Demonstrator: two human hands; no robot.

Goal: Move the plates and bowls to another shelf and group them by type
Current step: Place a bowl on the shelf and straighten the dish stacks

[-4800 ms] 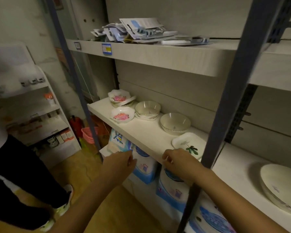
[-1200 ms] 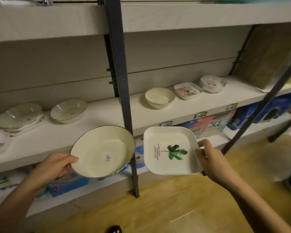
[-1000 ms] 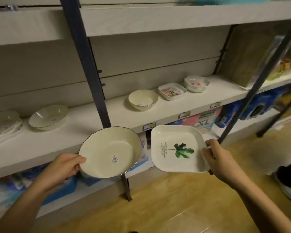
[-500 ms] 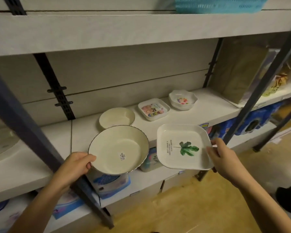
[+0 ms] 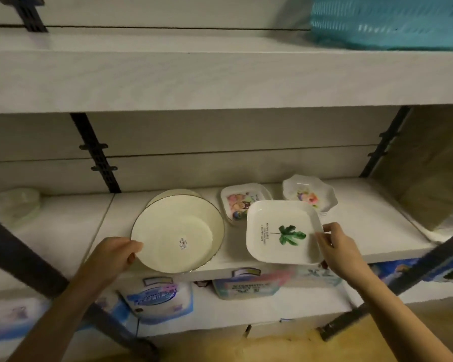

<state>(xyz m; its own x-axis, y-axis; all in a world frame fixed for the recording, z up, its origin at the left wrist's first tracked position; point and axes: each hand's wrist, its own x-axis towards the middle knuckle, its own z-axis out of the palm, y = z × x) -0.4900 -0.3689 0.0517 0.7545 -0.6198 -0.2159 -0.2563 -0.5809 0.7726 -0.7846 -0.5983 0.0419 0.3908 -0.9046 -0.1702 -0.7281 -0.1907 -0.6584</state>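
The square leaf-print plate [image 5: 283, 232] hangs low over the front of the middle shelf [image 5: 372, 220]. The right hand [image 5: 336, 245] pinches its right rim, thumb on top and fingers underneath. Left of that plate, the left hand [image 5: 114, 254] grips the near-left rim of a round cream deep plate [image 5: 177, 233] with a barcode sticker; whether this one touches the shelf I cannot tell.

Both look stiff, glossy and fairly light, so one hand at the rim should do. They are probably slippery and could chip if set down hard.

Just behind the leaf plate stand a small cartoon-print square dish [image 5: 242, 202] and a stack of scalloped flower bowls [image 5: 309, 195]. Behind and to its left, a cream bowl [image 5: 173, 195] is mostly hidden. Every dish looks empty. High above the leaf plate sits a turquoise basket [image 5: 390, 22], its contents out of sight.
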